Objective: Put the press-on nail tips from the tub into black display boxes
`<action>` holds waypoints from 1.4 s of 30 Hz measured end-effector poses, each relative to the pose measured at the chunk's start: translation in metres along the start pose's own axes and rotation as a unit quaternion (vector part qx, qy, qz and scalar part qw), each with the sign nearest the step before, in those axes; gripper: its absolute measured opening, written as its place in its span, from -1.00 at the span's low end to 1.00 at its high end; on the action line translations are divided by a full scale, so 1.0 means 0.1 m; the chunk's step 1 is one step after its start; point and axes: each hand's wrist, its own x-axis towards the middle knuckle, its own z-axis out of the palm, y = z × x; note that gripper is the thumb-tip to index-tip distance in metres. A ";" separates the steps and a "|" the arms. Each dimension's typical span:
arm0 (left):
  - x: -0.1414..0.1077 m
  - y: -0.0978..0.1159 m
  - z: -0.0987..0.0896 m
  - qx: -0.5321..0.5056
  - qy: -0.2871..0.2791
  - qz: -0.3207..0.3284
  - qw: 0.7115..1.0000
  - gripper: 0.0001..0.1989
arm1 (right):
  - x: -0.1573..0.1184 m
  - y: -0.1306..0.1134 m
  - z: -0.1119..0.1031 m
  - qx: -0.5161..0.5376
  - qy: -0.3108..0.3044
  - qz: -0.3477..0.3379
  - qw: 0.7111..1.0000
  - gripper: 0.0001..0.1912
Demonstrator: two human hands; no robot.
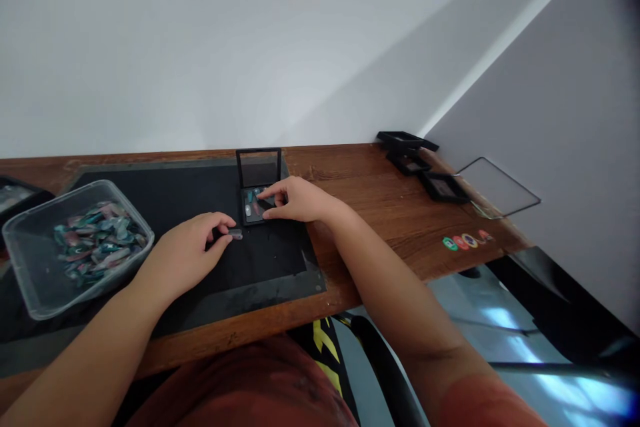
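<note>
My left hand [193,250] is closed in a pinch, with a small translucent stone [235,234] at its fingertips, just above the black mat [270,260]. My right hand [295,200] reaches over a small black display case [245,219], whose framed lid [259,168] stands upright at the back. Inside the case lie several small stones, among them a whitish one [248,210] and a teal one [250,196]. My right index finger is stretched onto the stones, with the thumb apart from it near the case's right side; its other fingers are curled.
On the left, a clear plastic tub [37,303] holds many teal, pink and grey stones [103,240]. A dark case [23,197] sits beyond it. Several black frames [444,187] lie at the table's far right, near round stickers [469,240] and a thin wire frame [515,180].
</note>
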 end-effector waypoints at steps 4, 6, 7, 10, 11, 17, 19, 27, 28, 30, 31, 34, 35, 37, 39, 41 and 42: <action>0.01 0.01 0.00 -0.005 0.010 0.003 1.000 -0.70 | -0.03 -0.02 -0.03 0.004 0.018 -0.017 1.000 -0.60; 0.01 0.01 0.02 -0.023 0.021 -0.002 1.000 -0.70 | -0.04 -0.02 -0.02 0.023 0.026 -0.048 0.998 -0.59; 0.00 0.02 0.03 -0.046 0.031 -0.005 0.998 -0.70 | -0.04 -0.02 -0.01 0.035 0.026 -0.069 0.997 -0.59; 0.00 0.03 0.08 -0.172 0.074 -0.009 0.982 -0.66 | -0.02 -0.01 0.06 0.074 0.011 -0.138 0.988 -0.59; 0.00 0.04 0.10 -0.218 0.082 -0.004 0.973 -0.65 | -0.01 -0.02 0.09 0.087 0.006 -0.156 0.984 -0.59; 0.03 -0.02 0.11 -0.113 0.100 0.008 0.988 -0.63 | 0.01 -0.05 0.16 0.071 0.019 -0.173 0.982 -0.72; 0.05 -0.08 0.10 -0.024 0.107 0.024 0.994 -0.59 | 0.00 -0.06 0.14 0.051 0.028 -0.168 0.984 -0.74; 0.14 -0.13 0.14 0.044 0.105 0.026 0.993 -0.64 | -0.03 -0.09 0.10 -0.012 0.043 -0.147 0.988 -0.71; 0.14 -0.13 0.14 0.049 0.106 0.025 0.993 -0.65 | -0.03 -0.09 0.10 -0.012 0.044 -0.146 0.988 -0.71; 0.15 -0.14 0.14 0.054 0.107 0.029 0.992 -0.67 | -0.04 -0.10 0.10 -0.009 0.047 -0.141 0.989 -0.70; 0.15 -0.15 0.14 0.055 0.108 0.032 0.992 -0.68 | -0.04 -0.10 0.10 -0.008 0.048 -0.139 0.989 -0.70; 0.13 -0.16 0.15 0.053 0.105 0.042 0.992 -0.70 | -0.04 -0.11 0.10 -0.012 0.045 -0.138 0.989 -0.70; 0.13 -0.16 0.15 0.053 0.106 0.043 0.992 -0.70 | -0.04 -0.11 0.10 -0.015 0.045 -0.138 0.989 -0.69; 0.12 -0.15 0.15 0.054 0.109 0.039 0.992 -0.70 | -0.05 -0.11 0.11 -0.024 0.046 -0.137 0.989 -0.69; 0.11 -0.16 0.16 0.053 0.112 0.035 0.992 -0.70 | -0.04 -0.11 0.11 -0.033 0.047 -0.136 0.989 -0.69; 0.11 -0.16 0.16 0.048 0.112 0.033 0.992 -0.71 | -0.04 -0.11 0.12 -0.041 0.046 -0.134 0.989 -0.70; 0.11 -0.17 0.16 0.043 0.110 0.034 0.992 -0.71 | -0.04 -0.12 0.13 -0.043 0.046 -0.132 0.989 -0.70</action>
